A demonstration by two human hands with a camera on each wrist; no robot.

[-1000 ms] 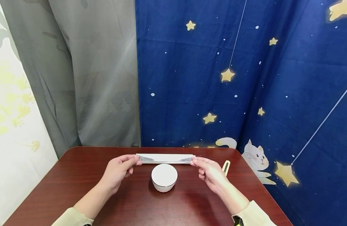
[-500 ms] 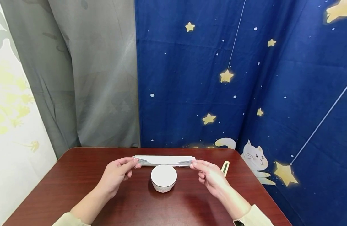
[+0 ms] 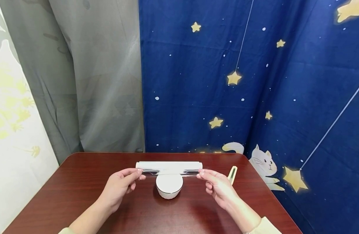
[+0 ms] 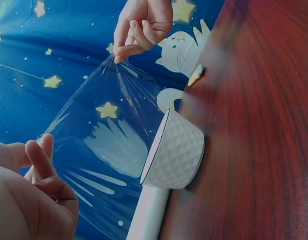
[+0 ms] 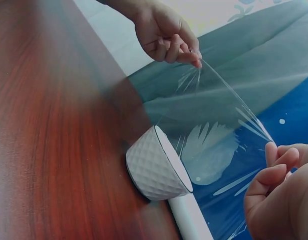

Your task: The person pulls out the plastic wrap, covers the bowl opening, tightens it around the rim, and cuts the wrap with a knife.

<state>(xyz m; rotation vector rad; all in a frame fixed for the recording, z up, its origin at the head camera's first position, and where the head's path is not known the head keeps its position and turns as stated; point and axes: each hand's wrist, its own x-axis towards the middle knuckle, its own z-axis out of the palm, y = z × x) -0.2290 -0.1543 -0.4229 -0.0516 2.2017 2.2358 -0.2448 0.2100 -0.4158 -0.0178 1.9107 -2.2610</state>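
Note:
A sheet of clear plastic wrap (image 4: 93,110) stretches between both hands, running from a white roll (image 3: 169,165) at the back of the table. My left hand (image 3: 120,184) pinches one corner of the sheet between thumb and fingers. The other corner is pinched by my right hand (image 3: 220,186). Below and in front of the roll stands a white bowl (image 3: 169,188) with a diamond-textured side and a dark rim line. The front edge of the wrap hangs above the bowl's far rim, apart from it in the wrist views.
A cream-coloured cutter (image 3: 232,175) with a dark slot lies beyond my right hand. The reddish-brown wooden table (image 3: 173,221) ends at a grey curtain (image 3: 109,81) and a blue star-print curtain (image 3: 191,81).
Both hands have drawn the wrap's edge slightly toward me, from the roll to above the bowl's far rim. The bowl and cutter stay in place.

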